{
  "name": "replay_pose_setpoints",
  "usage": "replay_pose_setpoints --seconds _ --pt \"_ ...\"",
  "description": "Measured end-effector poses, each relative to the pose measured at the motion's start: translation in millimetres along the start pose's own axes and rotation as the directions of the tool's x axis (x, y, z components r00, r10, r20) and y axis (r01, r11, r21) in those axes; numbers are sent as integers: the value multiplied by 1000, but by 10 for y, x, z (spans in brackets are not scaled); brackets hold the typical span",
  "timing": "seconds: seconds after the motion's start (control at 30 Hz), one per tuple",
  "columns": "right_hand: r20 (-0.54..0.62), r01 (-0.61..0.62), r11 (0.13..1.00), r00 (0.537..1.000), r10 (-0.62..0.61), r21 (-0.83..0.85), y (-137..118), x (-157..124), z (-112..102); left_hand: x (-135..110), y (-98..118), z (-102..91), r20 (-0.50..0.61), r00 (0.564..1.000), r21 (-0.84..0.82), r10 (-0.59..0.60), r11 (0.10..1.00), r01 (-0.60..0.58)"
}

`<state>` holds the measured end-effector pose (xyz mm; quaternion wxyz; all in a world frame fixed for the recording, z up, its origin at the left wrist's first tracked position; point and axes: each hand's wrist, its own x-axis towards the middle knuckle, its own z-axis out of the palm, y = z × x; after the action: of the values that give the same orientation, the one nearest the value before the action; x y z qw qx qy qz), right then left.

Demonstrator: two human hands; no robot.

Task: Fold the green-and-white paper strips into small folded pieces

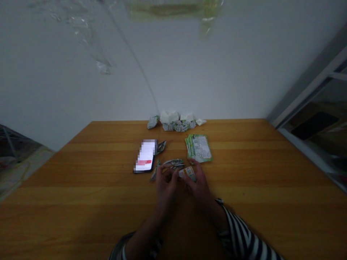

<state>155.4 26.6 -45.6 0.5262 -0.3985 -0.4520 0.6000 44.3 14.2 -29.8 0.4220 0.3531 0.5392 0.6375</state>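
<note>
Both my hands meet over the middle of the wooden table (81,187). My left hand (166,187) and my right hand (199,184) are closed in a pinch on a small printed paper piece (187,173) held between them. Several folded printed paper bits (173,163) lie just beyond my fingers. A stack of green-and-white printed leaflets (199,148) lies right behind my right hand. A phone (145,156) with a lit screen lies to the left of my left hand.
A heap of folded paper pieces and white paper (175,121) sits at the table's far edge against the white wall. A window frame (311,90) runs along the right. Dark clutter (16,151) shows past the table's left side.
</note>
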Motion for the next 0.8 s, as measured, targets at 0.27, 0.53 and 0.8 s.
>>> replay_pose_setpoints --seconds 0.27,0.53,0.8 --pt "78 -15 1000 997 16 -18 51 11 -37 44 31 -59 -94 995 62 42 997 -36" --pt "208 1 998 978 13 -65 49 -49 -43 48 -14 -61 20 998 28 -62 998 61" --pt "454 344 873 876 -165 -347 -85 124 -397 135 -95 -151 311 936 172 -164 979 114"
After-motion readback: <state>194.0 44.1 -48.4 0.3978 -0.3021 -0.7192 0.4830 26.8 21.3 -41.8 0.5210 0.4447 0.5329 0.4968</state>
